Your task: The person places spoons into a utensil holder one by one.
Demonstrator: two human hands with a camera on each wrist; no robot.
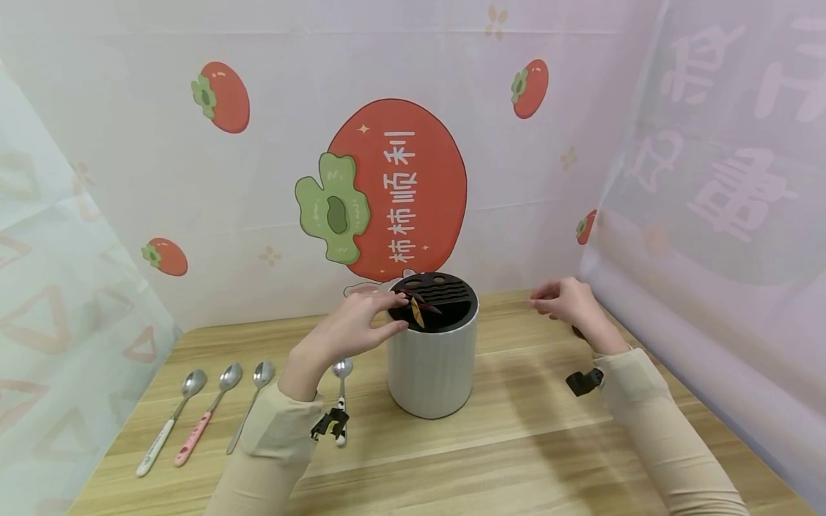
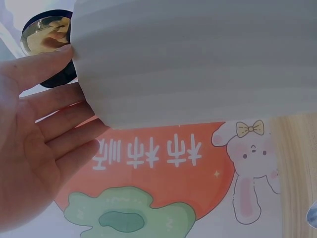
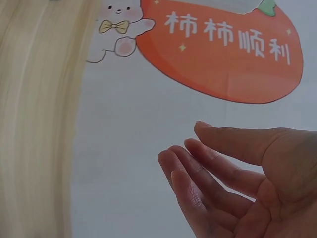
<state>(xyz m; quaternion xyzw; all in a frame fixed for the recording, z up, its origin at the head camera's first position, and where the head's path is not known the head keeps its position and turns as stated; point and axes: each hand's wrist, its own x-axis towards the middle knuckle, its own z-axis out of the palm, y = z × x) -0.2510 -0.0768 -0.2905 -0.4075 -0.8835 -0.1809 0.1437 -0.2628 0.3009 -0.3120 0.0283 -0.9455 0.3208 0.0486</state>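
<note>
A light grey ribbed cylindrical holder (image 1: 431,373) with a black slotted lid (image 1: 445,292) stands upright on the table. Spoon heads poke up through its lid: a gold one (image 1: 417,313) with a dark edge and darker ones beside it. At the lid's left side is my left hand (image 1: 351,326), fingers reaching over the top edge and thumb near the gold spoon head; in the left wrist view some fingertips are hidden behind the holder wall. My right hand (image 1: 568,301) hovers to the right of the holder, fingers loosely bent around nothing.
Left of the holder lie several metal spoons: one with a white handle (image 1: 157,448), one with a pink handle (image 1: 193,438), one all-metal (image 1: 241,423), and one with a black-and-white handle (image 1: 341,428). A dark object (image 1: 577,332) shows partly behind the right wrist. Printed cloth walls enclose the wooden table.
</note>
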